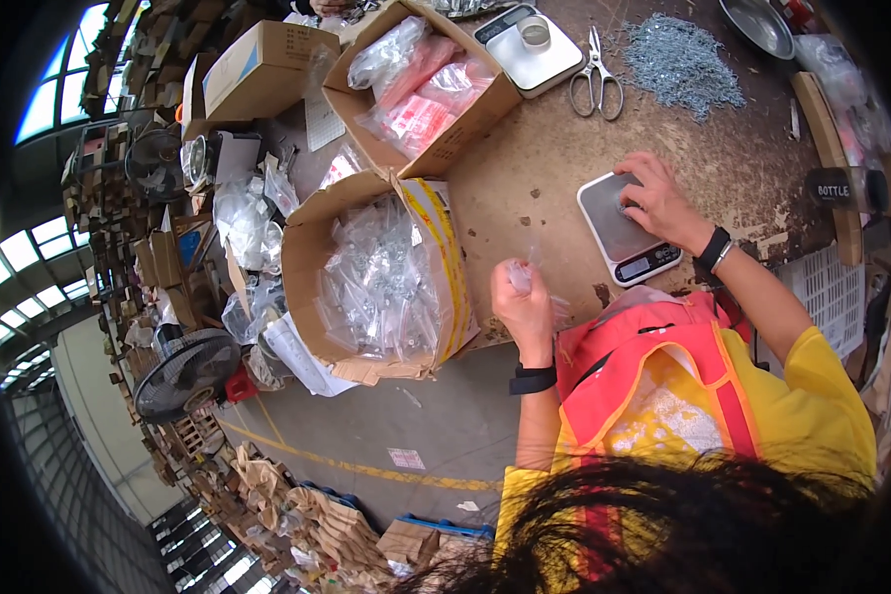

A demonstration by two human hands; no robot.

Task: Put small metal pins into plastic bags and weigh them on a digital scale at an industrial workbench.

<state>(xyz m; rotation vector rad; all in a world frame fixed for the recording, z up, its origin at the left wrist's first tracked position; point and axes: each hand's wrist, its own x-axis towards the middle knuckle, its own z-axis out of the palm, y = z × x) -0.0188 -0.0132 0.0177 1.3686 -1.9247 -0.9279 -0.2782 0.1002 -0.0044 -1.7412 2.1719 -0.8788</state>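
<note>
— Start at the fingers. What are they doing?

— The right hand point(660, 203) has its fingertips bent down onto the plate of the small scale point(626, 230), pinching or gathering something tiny there; the piece itself is too small to make out. The left hand point(525, 309) is closed around a small clear bag point(521, 275), held upright just above the table point(525, 178), near the scale.

— So which step is this?

— I judge it as the fill step: parts weighed on the scale, about to go into the bag. The bag looks empty or nearly so, though its clear film makes that hard to tell.

— What does the next move need?

— A firm pinch on the parts, a short carry leftward, and the bag's mouth held open enough to take them.

— And around the hands?

— Left of the bag stands an open box point(381, 277) full of clear packed bags. Farther back sit a second scale point(531, 49), scissors point(596, 77) and a heap of small metal parts point(681, 61).
</note>
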